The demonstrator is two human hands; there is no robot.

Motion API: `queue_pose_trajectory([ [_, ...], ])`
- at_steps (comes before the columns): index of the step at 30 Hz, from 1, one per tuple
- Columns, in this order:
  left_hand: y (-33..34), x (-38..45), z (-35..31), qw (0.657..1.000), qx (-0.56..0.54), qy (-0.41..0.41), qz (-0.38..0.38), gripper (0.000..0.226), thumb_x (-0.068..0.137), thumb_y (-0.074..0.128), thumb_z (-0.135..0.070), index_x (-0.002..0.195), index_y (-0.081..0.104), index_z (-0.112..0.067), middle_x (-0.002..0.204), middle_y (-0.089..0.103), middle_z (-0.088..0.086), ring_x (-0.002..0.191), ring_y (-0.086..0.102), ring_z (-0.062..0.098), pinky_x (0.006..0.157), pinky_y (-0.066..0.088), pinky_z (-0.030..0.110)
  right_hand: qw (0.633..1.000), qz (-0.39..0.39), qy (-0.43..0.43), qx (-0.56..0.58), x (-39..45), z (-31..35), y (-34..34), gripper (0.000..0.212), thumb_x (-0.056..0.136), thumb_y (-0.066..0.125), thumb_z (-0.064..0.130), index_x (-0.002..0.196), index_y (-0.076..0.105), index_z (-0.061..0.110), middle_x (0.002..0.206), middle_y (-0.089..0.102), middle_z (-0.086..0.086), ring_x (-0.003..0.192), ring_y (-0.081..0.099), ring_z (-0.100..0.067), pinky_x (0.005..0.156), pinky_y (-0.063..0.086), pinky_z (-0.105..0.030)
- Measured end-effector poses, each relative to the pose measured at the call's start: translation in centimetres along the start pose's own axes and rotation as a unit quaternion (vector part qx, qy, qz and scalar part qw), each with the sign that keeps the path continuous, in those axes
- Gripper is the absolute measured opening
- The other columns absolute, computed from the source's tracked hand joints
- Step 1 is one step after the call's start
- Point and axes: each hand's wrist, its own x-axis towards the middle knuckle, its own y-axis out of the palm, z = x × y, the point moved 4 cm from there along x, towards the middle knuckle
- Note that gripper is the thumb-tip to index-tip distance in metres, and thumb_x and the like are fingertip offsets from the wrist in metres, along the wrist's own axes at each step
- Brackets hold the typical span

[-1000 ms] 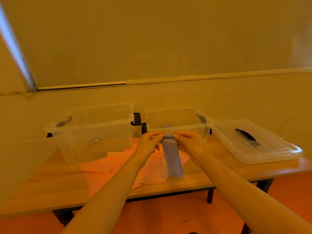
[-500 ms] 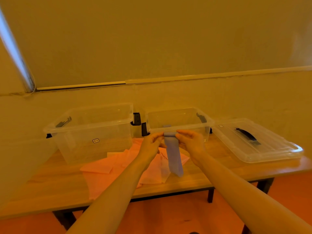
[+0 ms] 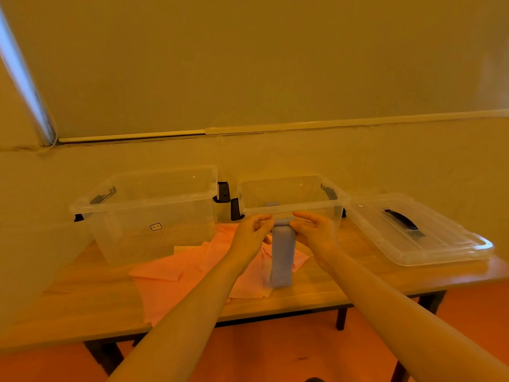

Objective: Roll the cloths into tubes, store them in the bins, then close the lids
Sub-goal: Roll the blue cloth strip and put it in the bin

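Note:
A narrow folded blue cloth hangs in the air above the table, its top end rolled into a small tube. My left hand pinches the left end of that roll and my right hand pinches the right end. Behind my hands stands a small clear bin with no lid, a small blue item inside it. A larger clear bin stands open to the left. Several pink cloths lie flat on the table under my arms.
A clear lid with a dark handle lies flat at the right end of the wooden table. Black latches hang between the two bins. A wall runs close behind the bins. The floor below is orange.
The hanging tail of the blue cloth has become shorter as the roll at its top end grew between my fingers. Both hands stayed in about the same place.

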Motion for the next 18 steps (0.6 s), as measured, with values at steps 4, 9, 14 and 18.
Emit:
queue_pose_trajectory([
  [4,-0.08,0.32,0.03,1.000,0.023,0.007,0.000,0.010,0.095,0.057,-0.014,0.103,0.062,-0.010,0.079,0.059,0.001,0.060,0.053,0.008,0.047,0.038,0.007,1.000,0.008,-0.002,-0.012,-0.10,-0.07,0.17,0.026,0.087,0.065,-0.002,0.113,0.064,0.001,0.090,0.067,-0.005,0.090,0.065,-0.020,0.070,0.057,-0.023],
  [9,-0.23,0.22,0.20,0.999,0.034,-0.009,0.034,0.007,0.097,0.053,-0.015,0.104,0.054,-0.012,0.082,0.060,0.007,0.051,0.057,0.006,0.042,0.036,0.009,0.999,0.030,0.013,-0.036,-0.36,-0.06,0.43,0.020,0.089,0.063,0.000,0.109,0.064,0.001,0.089,0.066,-0.009,0.077,0.064,-0.014,0.056,0.055,-0.017],
  [14,-0.58,0.38,0.40,0.998,0.052,0.005,0.025,0.010,0.095,0.055,-0.008,0.105,0.058,-0.007,0.059,0.055,0.005,0.039,0.049,0.000,0.042,0.037,0.012,0.999,0.039,0.024,-0.007,-0.29,-0.07,0.64,0.022,0.087,0.061,-0.008,0.108,0.064,0.000,0.087,0.065,-0.010,0.076,0.063,-0.015,0.056,0.055,-0.017],
  [18,-0.87,0.69,0.39,0.999,0.037,0.017,0.000,0.012,0.092,0.057,-0.003,0.104,0.061,-0.003,0.058,0.055,0.004,0.040,0.048,-0.001,0.044,0.038,0.012,0.998,0.032,0.037,0.029,-0.13,-0.30,0.93,0.012,0.087,0.066,0.002,0.099,0.066,0.004,0.085,0.067,-0.008,0.078,0.064,-0.016,0.062,0.056,-0.022],
])
